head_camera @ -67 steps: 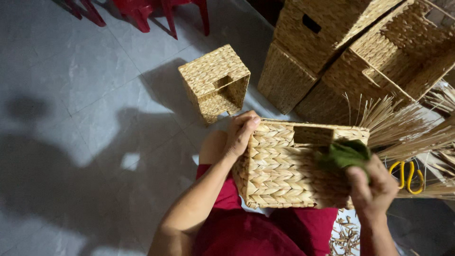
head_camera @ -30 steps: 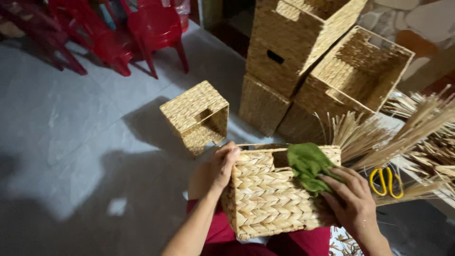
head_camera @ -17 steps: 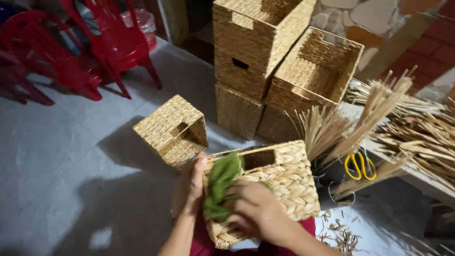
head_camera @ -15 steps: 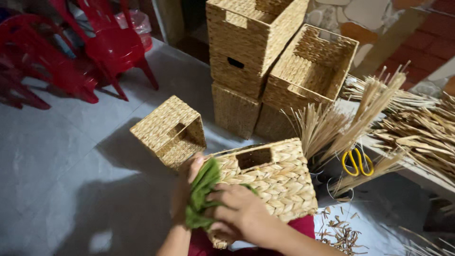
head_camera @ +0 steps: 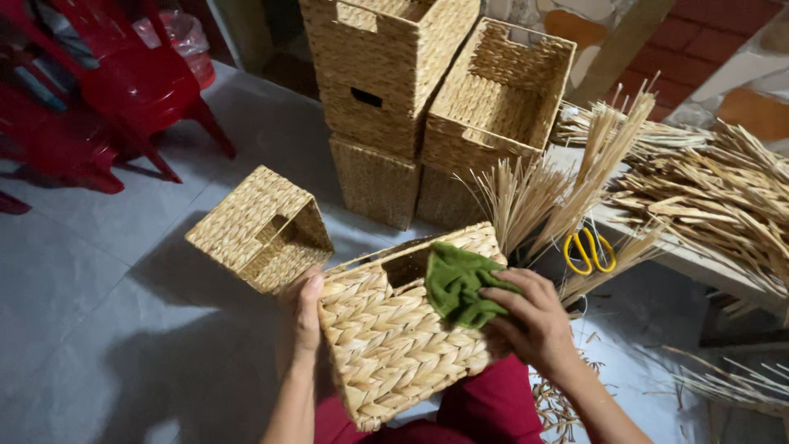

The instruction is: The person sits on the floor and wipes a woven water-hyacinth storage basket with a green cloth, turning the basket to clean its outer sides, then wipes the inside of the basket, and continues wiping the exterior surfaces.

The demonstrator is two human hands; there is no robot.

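Note:
A woven straw basket (head_camera: pixel 386 337) with a handle slot rests on my lap, its side facing up. My left hand (head_camera: pixel 304 308) grips its left edge, thumb on the weave. My right hand (head_camera: pixel 530 321) presses a folded green cloth (head_camera: pixel 456 284) against the basket's upper right side, near the handle slot. Red trousers show under the basket.
Another small woven basket (head_camera: pixel 263 230) lies tipped on the grey floor to the left. Several larger baskets (head_camera: pixel 394 74) are stacked behind. Bundles of dry straw (head_camera: pixel 707 189) and yellow-handled scissors (head_camera: pixel 588 251) lie on a low bench at right. Red plastic chairs (head_camera: pixel 107 90) stand at far left.
My right hand with the green cloth swept from the basket's right side across to its left edge, then back to the upper right. The view tilted up toward the stacked baskets.

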